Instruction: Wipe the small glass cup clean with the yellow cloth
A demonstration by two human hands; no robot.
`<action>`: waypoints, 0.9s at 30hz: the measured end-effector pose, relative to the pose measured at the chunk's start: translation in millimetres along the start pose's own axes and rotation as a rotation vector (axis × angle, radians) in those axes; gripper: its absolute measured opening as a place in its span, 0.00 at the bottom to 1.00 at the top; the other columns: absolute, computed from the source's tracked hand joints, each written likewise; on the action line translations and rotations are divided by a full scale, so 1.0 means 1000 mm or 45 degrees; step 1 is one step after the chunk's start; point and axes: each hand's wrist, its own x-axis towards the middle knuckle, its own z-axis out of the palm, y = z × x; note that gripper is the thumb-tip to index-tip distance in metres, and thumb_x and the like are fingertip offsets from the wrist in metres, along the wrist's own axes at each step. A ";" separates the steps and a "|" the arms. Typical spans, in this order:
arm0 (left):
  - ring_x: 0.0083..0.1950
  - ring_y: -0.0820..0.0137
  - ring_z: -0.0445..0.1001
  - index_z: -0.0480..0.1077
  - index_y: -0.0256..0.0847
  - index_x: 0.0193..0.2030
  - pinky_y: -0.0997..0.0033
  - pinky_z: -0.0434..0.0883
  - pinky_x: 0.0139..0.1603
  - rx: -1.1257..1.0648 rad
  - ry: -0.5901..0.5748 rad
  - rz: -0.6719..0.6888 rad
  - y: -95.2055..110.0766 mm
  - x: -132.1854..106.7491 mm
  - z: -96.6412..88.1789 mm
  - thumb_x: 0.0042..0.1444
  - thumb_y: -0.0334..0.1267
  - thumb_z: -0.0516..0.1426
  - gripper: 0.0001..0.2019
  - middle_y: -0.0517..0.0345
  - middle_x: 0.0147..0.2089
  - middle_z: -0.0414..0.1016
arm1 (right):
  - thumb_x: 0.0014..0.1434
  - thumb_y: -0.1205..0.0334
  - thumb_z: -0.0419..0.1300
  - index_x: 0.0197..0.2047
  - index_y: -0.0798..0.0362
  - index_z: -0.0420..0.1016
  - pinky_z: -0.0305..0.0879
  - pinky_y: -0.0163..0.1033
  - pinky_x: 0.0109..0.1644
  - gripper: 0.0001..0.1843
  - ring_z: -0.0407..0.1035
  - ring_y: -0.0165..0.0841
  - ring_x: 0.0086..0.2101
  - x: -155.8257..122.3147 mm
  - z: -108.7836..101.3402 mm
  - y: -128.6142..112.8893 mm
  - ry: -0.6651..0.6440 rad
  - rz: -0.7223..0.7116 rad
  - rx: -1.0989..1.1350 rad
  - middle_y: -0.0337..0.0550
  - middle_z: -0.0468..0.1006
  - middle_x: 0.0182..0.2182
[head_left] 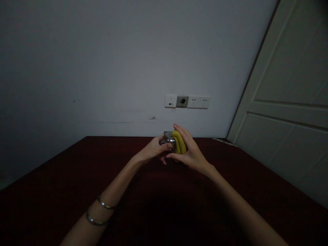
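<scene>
My left hand (156, 147) is closed round a clear glass object (167, 137), perhaps a small cup or jar; its full shape is partly hidden by my fingers. A folded yellow cloth (180, 142) is gripped in my right hand (191, 150) and pressed against the right side of the glass. Both hands meet above the dark red tabletop, near its far edge. Two metal bracelets (96, 218) circle my left forearm.
The dark red table (77, 171) reaches back to a pale wall (115, 61). Sockets and switch plates (198, 102) are set in the wall behind my hands. A white panelled door (287, 102) stands along the right, with a thin flat strip (224, 141) near the table's far right corner.
</scene>
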 end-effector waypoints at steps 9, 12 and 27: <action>0.34 0.65 0.75 0.53 0.43 0.61 0.70 0.71 0.25 0.194 0.092 -0.032 -0.008 -0.002 -0.012 0.34 0.36 0.67 0.45 0.43 0.48 0.71 | 0.46 0.52 0.66 0.62 0.51 0.57 0.58 0.52 0.59 0.42 0.64 0.43 0.54 -0.006 0.021 0.016 0.124 0.496 0.486 0.53 0.66 0.57; 0.45 0.59 0.74 0.54 0.40 0.62 0.60 0.73 0.40 0.299 0.196 0.058 -0.010 -0.001 -0.011 0.30 0.34 0.68 0.48 0.41 0.52 0.70 | 0.48 0.51 0.64 0.62 0.53 0.57 0.61 0.51 0.57 0.40 0.67 0.42 0.52 -0.006 0.028 0.015 0.102 0.549 0.574 0.54 0.68 0.55; 0.52 0.56 0.69 0.55 0.36 0.59 0.52 0.65 0.53 0.691 0.340 0.233 -0.015 0.000 -0.006 0.31 0.40 0.68 0.47 0.43 0.52 0.68 | 0.64 0.48 0.43 0.64 0.45 0.54 0.45 0.54 0.65 0.26 0.48 0.36 0.63 -0.004 0.031 0.008 0.165 0.391 0.351 0.43 0.53 0.65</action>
